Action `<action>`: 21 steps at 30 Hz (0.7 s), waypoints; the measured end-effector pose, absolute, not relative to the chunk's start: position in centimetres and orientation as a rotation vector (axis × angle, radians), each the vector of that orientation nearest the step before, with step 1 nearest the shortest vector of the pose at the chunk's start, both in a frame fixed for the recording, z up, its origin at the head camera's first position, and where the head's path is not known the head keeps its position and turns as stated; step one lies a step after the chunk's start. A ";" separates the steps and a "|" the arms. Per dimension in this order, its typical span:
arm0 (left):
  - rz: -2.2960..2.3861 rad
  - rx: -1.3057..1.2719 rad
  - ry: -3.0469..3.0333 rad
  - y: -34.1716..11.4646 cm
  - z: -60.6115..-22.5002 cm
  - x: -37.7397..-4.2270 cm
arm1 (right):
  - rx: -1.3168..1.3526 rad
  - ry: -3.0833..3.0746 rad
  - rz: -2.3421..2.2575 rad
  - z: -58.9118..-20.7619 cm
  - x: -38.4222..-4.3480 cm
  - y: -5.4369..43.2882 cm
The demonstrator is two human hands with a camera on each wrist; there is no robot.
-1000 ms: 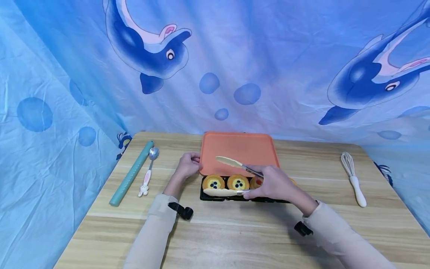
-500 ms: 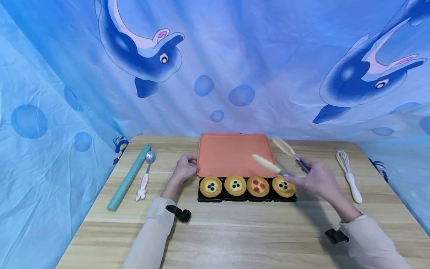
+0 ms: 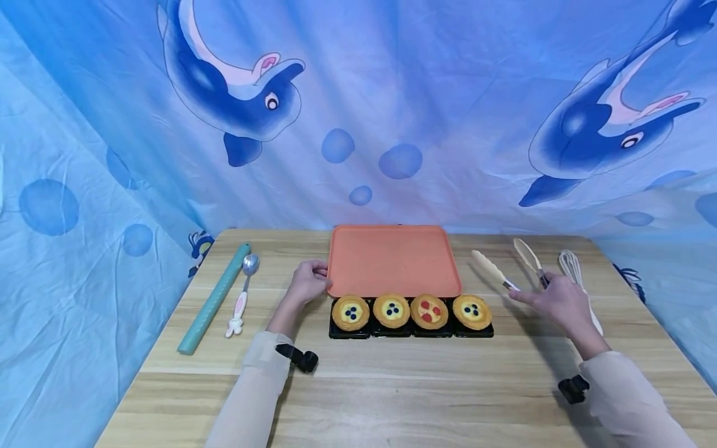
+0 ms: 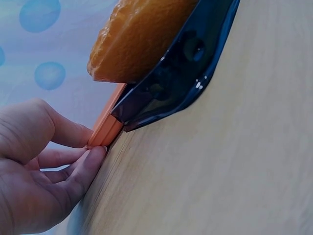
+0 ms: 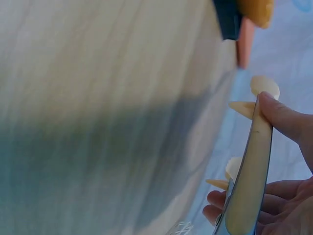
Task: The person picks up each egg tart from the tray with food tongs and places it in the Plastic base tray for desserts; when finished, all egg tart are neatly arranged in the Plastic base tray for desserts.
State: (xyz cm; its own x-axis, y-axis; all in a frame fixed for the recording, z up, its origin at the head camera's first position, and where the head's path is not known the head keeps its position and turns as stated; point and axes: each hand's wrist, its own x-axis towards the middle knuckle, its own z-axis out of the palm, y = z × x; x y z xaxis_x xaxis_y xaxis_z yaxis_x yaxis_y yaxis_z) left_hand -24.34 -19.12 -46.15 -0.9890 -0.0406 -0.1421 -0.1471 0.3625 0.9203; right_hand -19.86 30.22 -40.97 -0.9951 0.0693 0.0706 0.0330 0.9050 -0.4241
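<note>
My left hand (image 3: 308,282) pinches the left edge of an orange tray (image 3: 392,261), thumb above and fingers below at its corner (image 4: 105,131) in the left wrist view. In my right hand (image 3: 562,305) is a pair of tongs (image 3: 493,270) with cream tips, its two arms spread wide with nothing between them. In the right wrist view the thumb lies along one arm of the tongs (image 5: 249,181). Several tarts sit in a row of black holders along the tray's front edge: blueberry tarts (image 3: 390,310) and one with red fruit (image 3: 429,312).
A white-handled whisk (image 3: 592,311) lies just behind and right of my right hand. At the left are a teal rolling pin (image 3: 214,302) and a spoon with a rabbit handle (image 3: 241,302). A blue dolphin-print cloth (image 3: 358,112) hangs behind the wooden table (image 3: 392,398).
My right hand has carried the tongs rightward, from over the tarts to beside the whisk, and the tongs' arms stand wider apart. My left hand stays at the tray's edge.
</note>
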 end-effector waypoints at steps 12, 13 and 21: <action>1.692 -0.160 2.505 -19.4 -46.1 -24.3 | -0.078 -3.062 0.655 -42.4 -19.8 30.7; 1.687 -0.162 2.507 -19.5 -46.1 -24.3 | -0.074 -3.080 0.656 -42.3 -19.9 30.7; 1.666 -0.150 2.513 -19.8 -45.9 -24.4 | -0.076 -3.119 0.674 -42.6 -19.8 30.3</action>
